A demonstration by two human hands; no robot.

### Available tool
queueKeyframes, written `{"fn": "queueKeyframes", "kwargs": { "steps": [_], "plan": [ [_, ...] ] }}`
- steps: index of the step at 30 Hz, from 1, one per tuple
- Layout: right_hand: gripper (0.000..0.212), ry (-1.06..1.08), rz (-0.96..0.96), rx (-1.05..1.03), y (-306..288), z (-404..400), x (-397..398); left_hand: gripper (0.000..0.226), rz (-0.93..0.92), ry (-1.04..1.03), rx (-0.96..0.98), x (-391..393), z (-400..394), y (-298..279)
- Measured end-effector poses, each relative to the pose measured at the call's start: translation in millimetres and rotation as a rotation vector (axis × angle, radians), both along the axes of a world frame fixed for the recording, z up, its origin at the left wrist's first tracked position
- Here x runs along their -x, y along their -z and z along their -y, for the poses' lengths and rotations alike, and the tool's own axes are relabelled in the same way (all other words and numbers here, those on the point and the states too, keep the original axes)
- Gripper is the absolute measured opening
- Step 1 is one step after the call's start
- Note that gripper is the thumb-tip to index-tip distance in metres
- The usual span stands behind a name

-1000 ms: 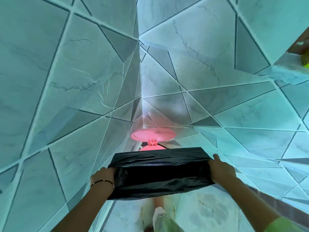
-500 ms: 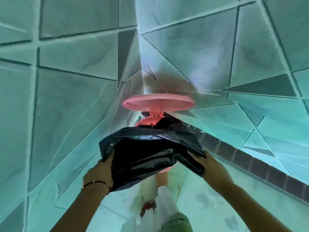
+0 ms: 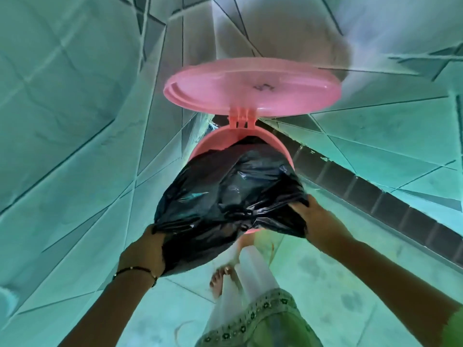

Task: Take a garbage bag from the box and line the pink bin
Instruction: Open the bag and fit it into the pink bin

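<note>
The pink bin (image 3: pixel 213 142) stands in the corner with its round pink lid (image 3: pixel 253 87) hinged up and open. A black garbage bag (image 3: pixel 225 196) is draped over the bin's mouth and hides most of the rim. My left hand (image 3: pixel 144 249) grips the bag's near left edge, low at the bin's side. At the bag's right edge my right hand (image 3: pixel 318 221) pinches the plastic. The bag's far part dips inside the rim below the hinge. The box of bags is not in view.
Tiled walls close in on the left and behind the bin. A dark tile skirting band (image 3: pixel 375 196) runs along the right wall at floor level. My bare foot (image 3: pixel 220 279) and a trouser leg (image 3: pixel 250 284) are on the floor just below the bin.
The view has closed in on the bin. The bag, held flat between both hands a second ago, now lies bunched over the bin's mouth, with both hands lower at its sides.
</note>
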State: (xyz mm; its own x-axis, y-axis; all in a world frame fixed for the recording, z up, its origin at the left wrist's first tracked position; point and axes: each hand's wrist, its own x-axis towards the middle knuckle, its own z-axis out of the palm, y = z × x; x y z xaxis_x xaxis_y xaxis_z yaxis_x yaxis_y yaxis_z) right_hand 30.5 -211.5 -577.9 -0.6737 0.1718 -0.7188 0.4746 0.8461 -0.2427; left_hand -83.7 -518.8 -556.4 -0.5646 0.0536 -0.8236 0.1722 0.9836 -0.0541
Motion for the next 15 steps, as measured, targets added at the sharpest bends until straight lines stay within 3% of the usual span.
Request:
{"fn": "queueKeyframes", "kwargs": {
  "steps": [2, 4, 6, 8, 12, 15],
  "plan": [
    [0.069, -0.136, -0.030, 0.175, -0.9, 9.7, -7.4, 0.051, 0.027, 0.063, -0.028, -7.1, 4.1, 0.4],
    [0.051, 0.158, -0.163, 0.145, 6.8, -0.3, -10.1, 0.047, 0.015, -0.034, -0.027, -13.0, 6.5, -3.0],
    [0.041, 0.515, -0.246, -0.055, 17.3, -18.4, -14.0, 0.041, -0.113, -0.212, -0.089, -17.7, 12.8, -3.5],
    [0.048, 0.353, -0.236, -0.042, 11.4, -2.6, -9.7, 0.031, -0.243, -0.162, -0.137, -25.0, 7.7, -2.1],
    [0.068, -0.128, -0.301, 0.240, -3.5, 53.8, 8.7, 0.031, -0.233, -0.087, -0.380, -29.9, -43.8, 0.2],
    [0.070, 0.114, -0.398, 0.226, 3.5, 51.9, 28.3, 0.035, -0.341, -0.219, -0.515, -19.2, -79.1, 7.2]
  ]
}}
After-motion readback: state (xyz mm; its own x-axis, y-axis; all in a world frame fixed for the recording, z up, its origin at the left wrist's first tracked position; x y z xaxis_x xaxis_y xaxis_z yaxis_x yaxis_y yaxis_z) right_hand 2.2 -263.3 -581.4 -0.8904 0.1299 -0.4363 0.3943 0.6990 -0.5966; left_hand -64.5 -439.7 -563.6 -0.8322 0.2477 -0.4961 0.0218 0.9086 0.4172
